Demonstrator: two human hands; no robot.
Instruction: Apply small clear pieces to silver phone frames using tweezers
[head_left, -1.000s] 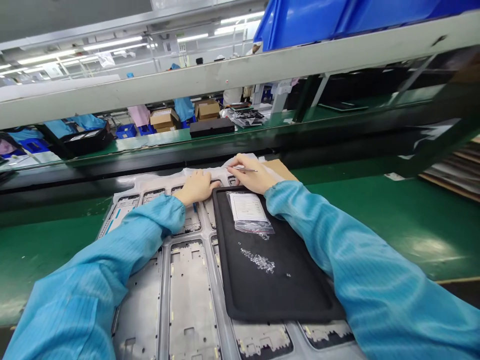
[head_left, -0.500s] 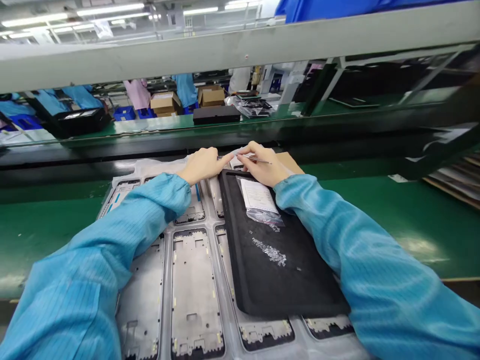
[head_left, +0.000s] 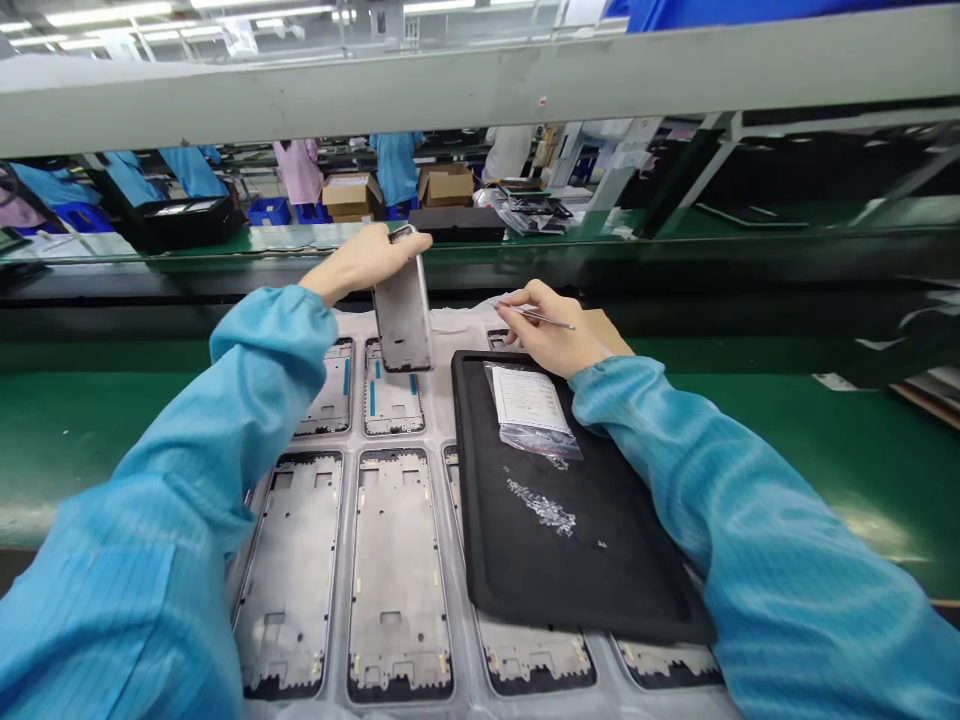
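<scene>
While the left hand [head_left: 360, 262] holds a metal phone frame [head_left: 403, 312] up over a gray tray of frames [head_left: 345, 570], its fingers [head_left: 405, 240] curl over the frame's top edge and its thumb cannot be made out. At upper middle of the frame, the right hand [head_left: 553, 338] pinches tweezers [head_left: 541, 318] between thumb and forefinger.

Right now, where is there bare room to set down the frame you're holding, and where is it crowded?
For the held frame, bare green bench lies right of the black tray, with more left of the frames on the pallet. Crowded: the pallet itself, and the tray's top end, where the bag sits below the right hand and its tweezers.
</scene>
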